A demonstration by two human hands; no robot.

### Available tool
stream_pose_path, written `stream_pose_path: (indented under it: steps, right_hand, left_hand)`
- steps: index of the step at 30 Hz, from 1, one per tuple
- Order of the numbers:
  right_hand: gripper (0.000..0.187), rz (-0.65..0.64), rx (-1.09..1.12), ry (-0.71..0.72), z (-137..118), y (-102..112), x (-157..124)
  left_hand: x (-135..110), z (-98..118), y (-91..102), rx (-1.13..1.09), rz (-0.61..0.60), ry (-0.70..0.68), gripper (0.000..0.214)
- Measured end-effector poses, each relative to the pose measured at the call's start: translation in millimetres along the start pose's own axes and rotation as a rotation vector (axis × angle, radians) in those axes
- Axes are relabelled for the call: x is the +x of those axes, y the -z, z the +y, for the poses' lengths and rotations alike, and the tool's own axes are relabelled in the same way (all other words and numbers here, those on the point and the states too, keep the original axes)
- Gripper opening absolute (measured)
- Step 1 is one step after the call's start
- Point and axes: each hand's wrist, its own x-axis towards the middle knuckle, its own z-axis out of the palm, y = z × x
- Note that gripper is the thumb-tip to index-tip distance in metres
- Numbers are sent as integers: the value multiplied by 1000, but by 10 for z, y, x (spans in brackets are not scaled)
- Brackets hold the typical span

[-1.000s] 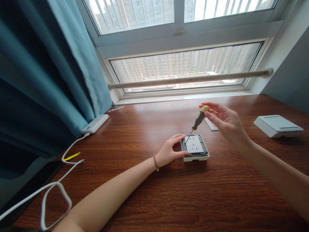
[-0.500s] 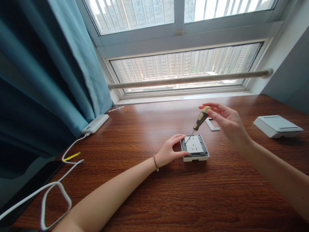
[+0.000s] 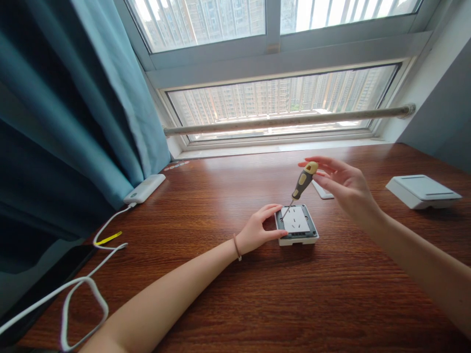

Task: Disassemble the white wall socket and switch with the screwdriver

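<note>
On the wooden table lies a wall socket (image 3: 296, 221), a white socket face in a grey frame over a white back box. My left hand (image 3: 259, 227) grips its left side, thumb on the near edge and fingers at the far edge. A screwdriver (image 3: 302, 183) with a yellow and dark grey handle leans into the socket's left side, its tip at the left screw hole. My right hand (image 3: 342, 184) holds the handle's top end between thumb and fingers. Partly hidden behind that hand is a white cover frame (image 3: 324, 191).
A second white boxed wall plate (image 3: 424, 191) stands at the right. To the left, a white power strip or adapter (image 3: 145, 189) with a white cable (image 3: 110, 211) lies near the blue curtain (image 3: 121, 122). A yellow strip (image 3: 109, 239) is by the cable.
The screwdriver's handle has shifted slightly left and turned in my right hand, showing a different face. My left hand and the socket are almost unmoved.
</note>
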Motion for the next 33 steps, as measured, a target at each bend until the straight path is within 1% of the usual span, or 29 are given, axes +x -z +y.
stream_pose_path:
  steps: [4,6,9,11,14,17,19,23,26,29,33]
  right_hand:
    - [28,110,-114,49,59,0,5]
    - [29,99,-122,43,50,4,6]
    - [32,33,-61,-2,1,6,3]
    - [29,21,-34,-25,-13,4,1]
    - [25,66,-51,-31,29,5,4]
    - [30,143,-97,-37,94,12,13]
    - [32,151,-84,-61,110,17,17]
    - [31,48,76,-120,91,23,25]
    - [27,9,149,-112,94,22,36]
    - [25,57,87,-89,117,20,48]
    - [28,113,5,-93,126,27,47]
  left_hand:
    - [4,6,-1,0,-2,-2,61]
    - [5,1,-4,1,-2,-1,62]
    - [4,-7,-6,4,2,-1,62]
    - [2,-9,-5,5,1,0,62]
    - [2,-3,-4,-2,-3,-3,61]
    - [4,0,-6,-13,-4,-7,61]
    - [6,-2,-8,-14,-2,-6,61]
    - [7,-12,-11,-11,1,-4,62]
    - [6,-16,-11,-8,-4,-4,61]
    - [3,-17,-10,-3,-6,-3,61]
    - [-1,-19,-6,-2,-5,-1,61]
